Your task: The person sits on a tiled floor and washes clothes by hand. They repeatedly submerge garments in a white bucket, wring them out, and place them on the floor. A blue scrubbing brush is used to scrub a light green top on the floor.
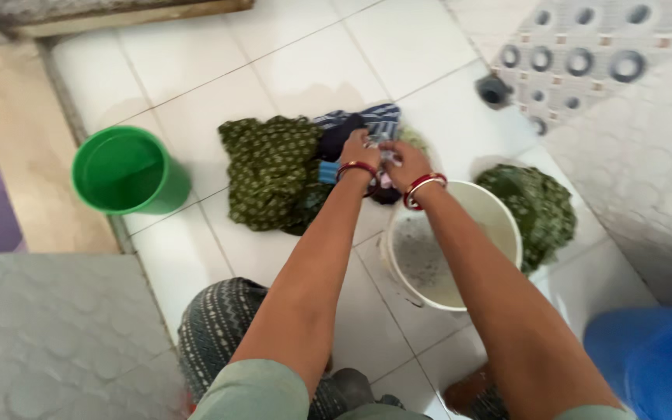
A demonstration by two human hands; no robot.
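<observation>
head cam, looking straight down at a white tiled floor. both hands are out in front and meet over a small wad of cloth, pale with striped bits, at the top of a heap of laundry.

left hand: fingers curled shut on the wad from the left side. right hand: fingers also closed on it from the right, knuckles up. the hands are touching or nearly so, and both wrists carry red bangles. i can't see the fingertips themselves, they're buried in the fabric.

where the wad sits: directly between the two hands, pinned on top of a dark blue striped garment, just beyond the far rim of the white bucket. it's bunched, so no long axis i can call. neither hand is nearer; it's a shared grip.

around it: an olive green printed cloth spread flat on the floor just left of the hands, touching the striped piece. a second green printed cloth is bunched against the bucket's right side. the green bucket is well apart to the left, near the raised ledge. floor drain is beyond the right hand. blue plastic tub at the lower right corner.
</observation>
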